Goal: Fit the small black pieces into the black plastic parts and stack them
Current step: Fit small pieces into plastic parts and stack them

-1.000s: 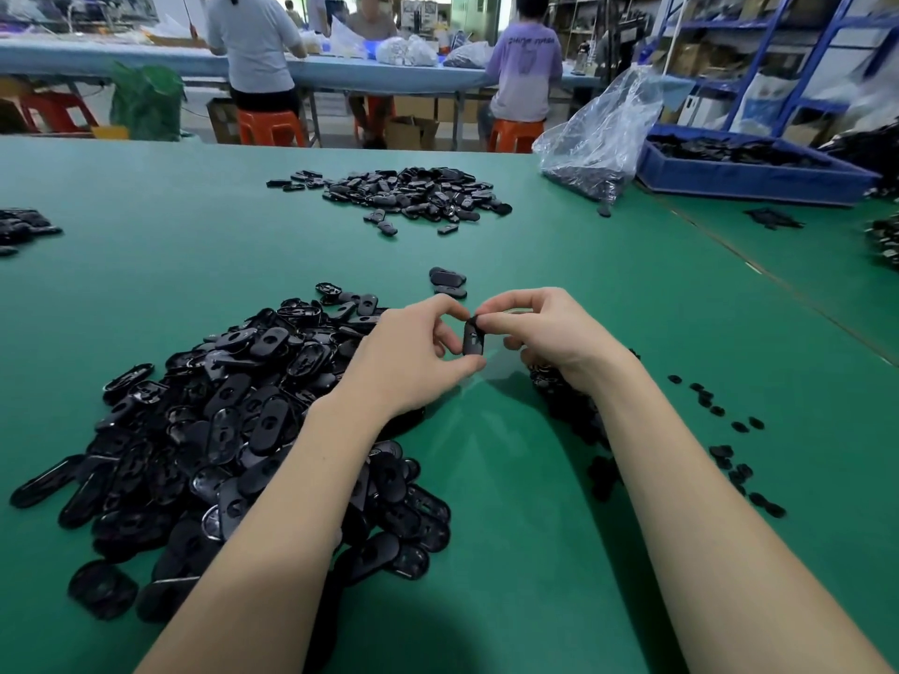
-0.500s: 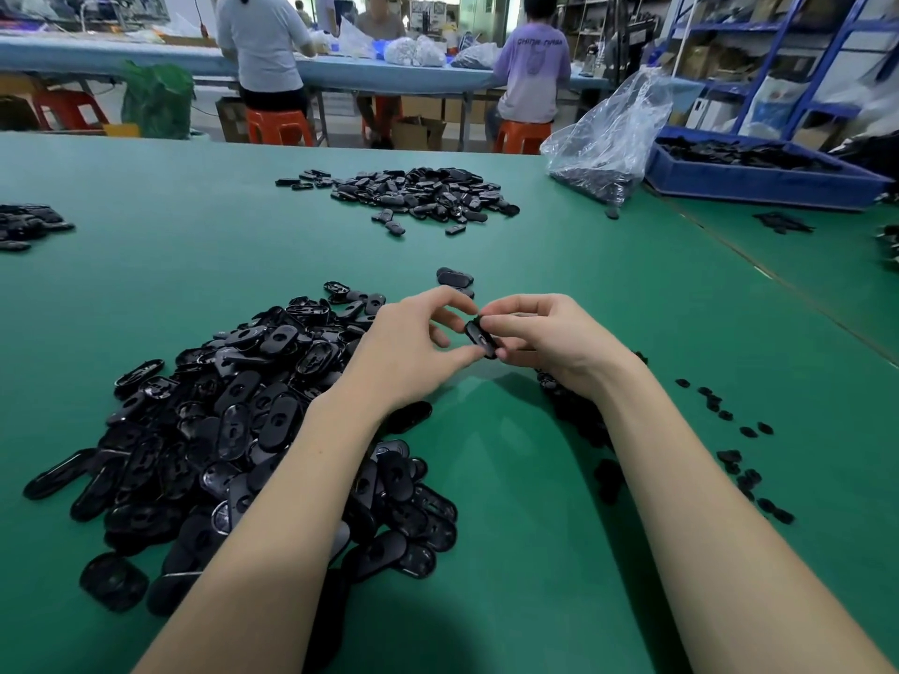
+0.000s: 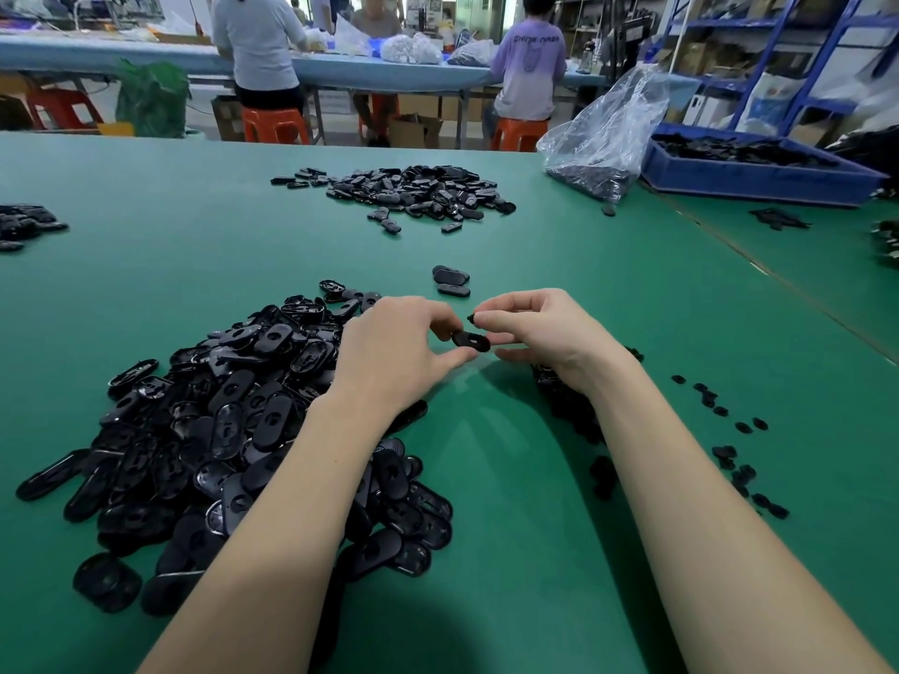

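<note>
Both hands meet above the green table point(image 3: 535, 552). My left hand point(image 3: 394, 352) pinches a black oval plastic part point(image 3: 469, 340) between thumb and fingers, held nearly flat. My right hand point(image 3: 540, 328) steadies the part's right end and pinches a small black piece point(image 3: 471, 317) at its fingertips just above the part. A big heap of black oval parts point(image 3: 233, 430) lies under my left forearm. Small black pieces point(image 3: 729, 454) are scattered to the right of my right forearm, with more partly hidden beneath it. Two oval parts point(image 3: 451, 280) lie just beyond my hands.
A second heap of parts point(image 3: 413, 192) lies farther back. A clear plastic bag point(image 3: 603, 138) and a blue bin point(image 3: 759, 167) stand at the back right. More parts sit at the left edge point(image 3: 24, 223). People sit at a far bench.
The oval part has turned from upright on edge to nearly flat between my hands. A small piece now shows at my right fingertips above it.
</note>
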